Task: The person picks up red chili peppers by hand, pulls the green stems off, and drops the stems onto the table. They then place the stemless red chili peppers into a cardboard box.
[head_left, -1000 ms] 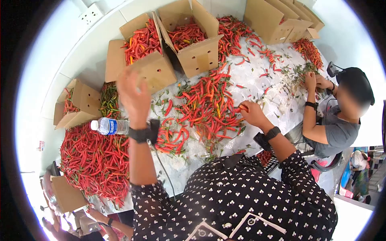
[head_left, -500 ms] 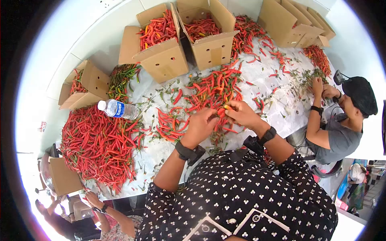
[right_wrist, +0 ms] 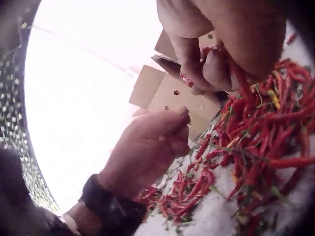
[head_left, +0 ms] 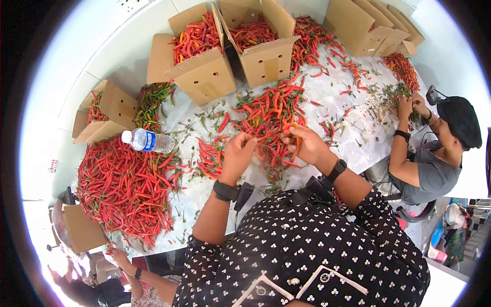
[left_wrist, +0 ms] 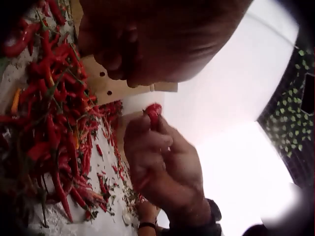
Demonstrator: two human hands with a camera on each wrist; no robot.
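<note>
My right hand (head_left: 311,147) grips red chili peppers (left_wrist: 153,114) over the middle of the table. The rounded end of one stands above its fingertips, and another long red chili (right_wrist: 241,81) hangs down between the curled fingers. To its left, a short gap away, is my left hand (head_left: 238,156), thumb and fingertips pinched together. A tiny dark greenish bit, like a stem (right_wrist: 188,118), shows at those fingertips. Beneath and beyond both hands lies a loose pile of red and orange chilies (head_left: 271,115) with green stems.
A large chili heap (head_left: 123,189) covers the left side, with a water bottle (head_left: 148,140) lying on it. Cardboard boxes of chilies (head_left: 202,77) line the back. Another person (head_left: 429,148) works at the right; folded boxes (head_left: 358,30) stand behind. Stem scraps (head_left: 204,120) litter the table (head_left: 189,215).
My left hand came down from the boxes at upper left to meet the right hand at the chilies, then drew slightly away left. The right hand keeps its chilies and has turned a little.
</note>
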